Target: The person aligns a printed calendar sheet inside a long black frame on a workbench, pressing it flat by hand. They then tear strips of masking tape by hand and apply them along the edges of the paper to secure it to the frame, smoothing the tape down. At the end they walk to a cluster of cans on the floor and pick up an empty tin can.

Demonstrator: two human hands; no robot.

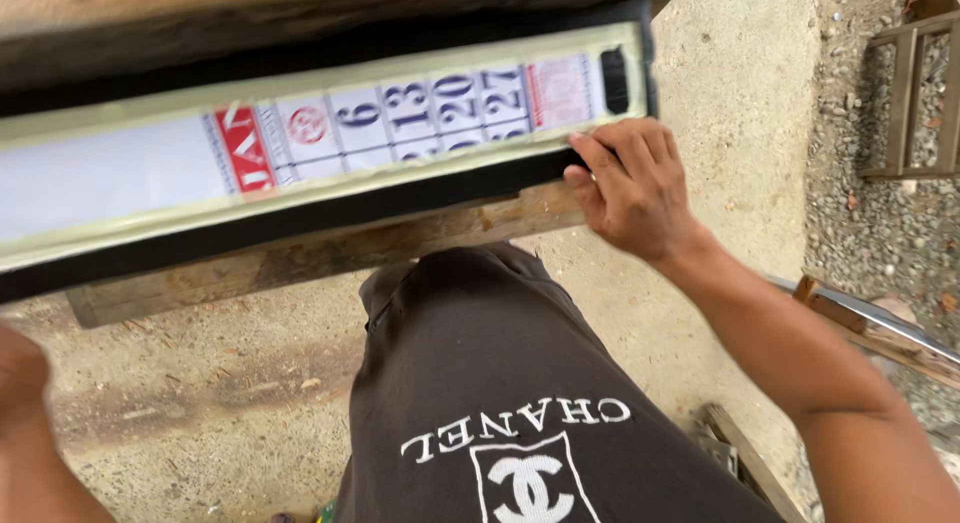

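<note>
The right hand lies on the right end of a long black frame, its fingers bent over the frame's lower edge and pressing there, not wrapped around it. The frame runs leftward from the hand across the view, tilted slightly down to the left, so nearly all of it lies to the hand's left. In it sits one pale panel with a printed strip of red and blue marks. One wooden plank lies under the frame, just beside the fingertips. The left hand shows only as a blur at the left edge, well apart from the frame; whether it is open or holds anything cannot be told. Below is concrete floor, with gravel at right.
</note>
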